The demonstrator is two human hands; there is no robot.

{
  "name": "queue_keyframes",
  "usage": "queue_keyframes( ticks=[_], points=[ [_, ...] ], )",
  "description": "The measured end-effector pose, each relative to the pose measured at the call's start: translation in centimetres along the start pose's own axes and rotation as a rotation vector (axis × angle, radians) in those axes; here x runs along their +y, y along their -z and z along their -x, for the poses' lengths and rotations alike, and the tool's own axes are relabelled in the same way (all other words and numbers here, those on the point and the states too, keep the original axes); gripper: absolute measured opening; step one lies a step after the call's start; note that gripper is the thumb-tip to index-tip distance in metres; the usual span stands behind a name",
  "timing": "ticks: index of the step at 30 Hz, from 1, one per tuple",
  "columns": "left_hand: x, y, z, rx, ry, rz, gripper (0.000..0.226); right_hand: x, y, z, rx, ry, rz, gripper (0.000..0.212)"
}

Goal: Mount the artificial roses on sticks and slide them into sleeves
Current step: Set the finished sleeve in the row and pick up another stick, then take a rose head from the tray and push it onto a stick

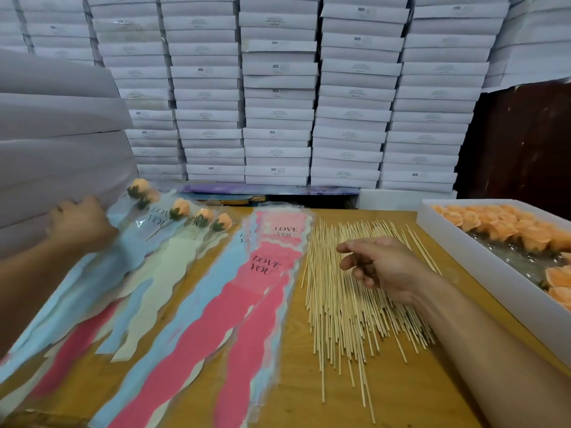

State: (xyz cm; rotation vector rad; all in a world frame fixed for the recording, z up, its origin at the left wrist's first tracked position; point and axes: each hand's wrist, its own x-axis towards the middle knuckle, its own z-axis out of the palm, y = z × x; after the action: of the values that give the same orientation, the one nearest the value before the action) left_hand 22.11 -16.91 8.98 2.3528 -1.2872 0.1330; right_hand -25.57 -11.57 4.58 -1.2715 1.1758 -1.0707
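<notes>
Right hand (383,267) hovers relaxed over the sticks (349,291) – pinch just one; left hand (78,222), at nine o'clock, grips a finished sleeve (129,242)

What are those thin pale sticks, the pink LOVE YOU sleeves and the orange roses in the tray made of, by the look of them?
The sticks look like bare bamboo or wood: pale, matt, thin as skewers. The pink sleeves seem to be matt coloured paper inside clear glossy film, which shines at the wavy edges. The roses in the white tray look like soft foam or soap, with matt, even petals; which one I cannot tell.
</notes>
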Motion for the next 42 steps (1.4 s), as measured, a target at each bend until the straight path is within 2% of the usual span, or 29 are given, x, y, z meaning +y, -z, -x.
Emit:
queue_keyframes(
  ticks=[6,11,17,22,29,34,36,39,42],
  points=[
    [8.3,0.0,4.7,-0.007,-0.248,0.091,0.060,-0.1,0.0,0.1,0.007,-0.005,0.008,0.021],
    [17.1,-1.1,11.1,-0.121,-0.407,0.360,0.047,0.1,0.2,-0.1,0.032,0.011,0.014,0.020],
    [25.2,-4.3,20.1,-0.316,-0.470,0.645,0.030,0.2,0.7,-0.5,0.220,0.089,0.033,0.016],
    [27.3,-6.8,23.5,-0.315,-0.508,0.616,0.022,0.1,1.0,-0.6,0.294,0.105,-0.008,0.015],
    [26.0,-9.0,24.5,-0.185,-0.554,0.518,0.017,0.4,1.1,-0.9,0.296,0.130,0.098,0.015],
    [25.7,-9.6,24.7,-0.162,-0.580,0.486,0.020,0.7,0.7,-1.0,0.392,0.215,0.443,0.012],
    [25.6,-9.7,24.7,-0.165,-0.583,0.477,0.021,0.1,1.4,-1.1,0.468,0.218,0.573,0.018],
    [25.5,-9.7,24.8,-0.172,-0.580,0.481,0.021,-2.2,4.5,-1.2,0.610,0.168,0.739,0.023],
    [25.5,-9.5,24.9,-0.179,-0.579,0.496,0.020,-4.7,9.5,-0.9,0.712,0.042,0.986,0.021]
  ],
)
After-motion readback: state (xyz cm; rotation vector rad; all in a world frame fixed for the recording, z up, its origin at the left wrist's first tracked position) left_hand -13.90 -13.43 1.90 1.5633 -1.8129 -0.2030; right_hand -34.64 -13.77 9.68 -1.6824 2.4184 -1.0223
